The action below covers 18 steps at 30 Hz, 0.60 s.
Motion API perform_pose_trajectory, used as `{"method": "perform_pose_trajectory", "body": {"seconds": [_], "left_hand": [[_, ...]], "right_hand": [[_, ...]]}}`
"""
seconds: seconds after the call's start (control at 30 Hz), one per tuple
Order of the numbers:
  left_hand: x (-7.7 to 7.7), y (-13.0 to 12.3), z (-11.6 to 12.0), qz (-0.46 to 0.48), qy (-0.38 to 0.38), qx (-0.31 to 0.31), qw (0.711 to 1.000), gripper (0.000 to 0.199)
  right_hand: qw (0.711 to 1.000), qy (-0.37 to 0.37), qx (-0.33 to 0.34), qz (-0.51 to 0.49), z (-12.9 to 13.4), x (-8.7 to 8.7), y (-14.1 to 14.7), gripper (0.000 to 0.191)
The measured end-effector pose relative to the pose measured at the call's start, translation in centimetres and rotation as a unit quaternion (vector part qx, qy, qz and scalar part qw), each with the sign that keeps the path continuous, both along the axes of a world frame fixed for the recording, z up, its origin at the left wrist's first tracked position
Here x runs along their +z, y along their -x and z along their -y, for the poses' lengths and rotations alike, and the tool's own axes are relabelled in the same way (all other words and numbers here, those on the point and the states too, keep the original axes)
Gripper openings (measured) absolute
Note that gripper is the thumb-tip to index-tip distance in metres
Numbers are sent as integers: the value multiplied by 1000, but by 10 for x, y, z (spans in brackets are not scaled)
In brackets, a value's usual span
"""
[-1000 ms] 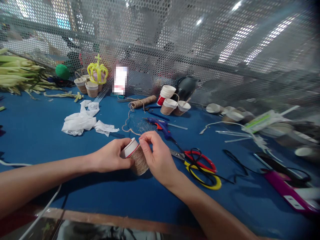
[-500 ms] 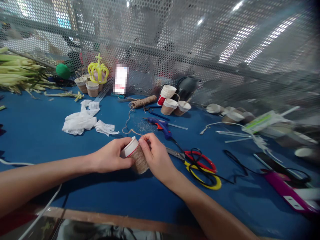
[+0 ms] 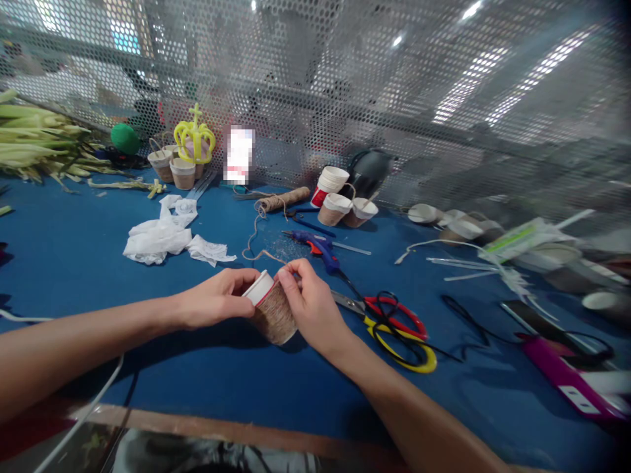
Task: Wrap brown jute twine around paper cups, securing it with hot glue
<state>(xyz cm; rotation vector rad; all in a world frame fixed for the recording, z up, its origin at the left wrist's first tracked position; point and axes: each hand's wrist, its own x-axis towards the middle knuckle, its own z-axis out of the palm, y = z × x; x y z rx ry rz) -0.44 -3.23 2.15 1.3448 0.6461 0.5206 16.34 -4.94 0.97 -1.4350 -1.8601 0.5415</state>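
Note:
A paper cup (image 3: 277,314) wrapped in brown twine, with a white rim and a thin red line below it, tilts over the blue table. My left hand (image 3: 219,299) grips its rim side, thumb outside. The thumb and fingers of my right hand (image 3: 308,302) pinch at the cup's upper right edge, where the twine (image 3: 266,253) comes in. That strand runs back to a twine roll (image 3: 286,199). Beyond my right hand lies a blue glue gun (image 3: 315,246). Scissors (image 3: 394,322) with red and yellow handles rest to its right, under a black cord.
White crumpled cloth (image 3: 158,240) lies left of centre. Several cups (image 3: 336,209) stand at the back, near a yellow crown (image 3: 195,141) and a lit phone (image 3: 239,156). A purple power strip (image 3: 557,374) is at the right, pale stalks (image 3: 39,141) at the far left.
The cup has turned slightly, showing more of its twine-covered side. My left hand has shifted up a little along the rim; my right hand stays nearly in place.

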Motion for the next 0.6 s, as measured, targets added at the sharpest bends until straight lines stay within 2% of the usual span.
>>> {"method": "perform_pose_trajectory", "body": {"seconds": [0.13,0.3,0.6], "left_hand": [[1,0,-2,27,37,-5,999,21],[2,1,-1,33,41,-12,999,20],[-3,-3,7,-36,-70,35,996,18]], "right_hand": [[1000,5,-7,-6,-2,1,-2,15],[1000,11,-2,-1,-2,-1,-4,16],[1000,-1,8,14,1,0,1,15]]}}
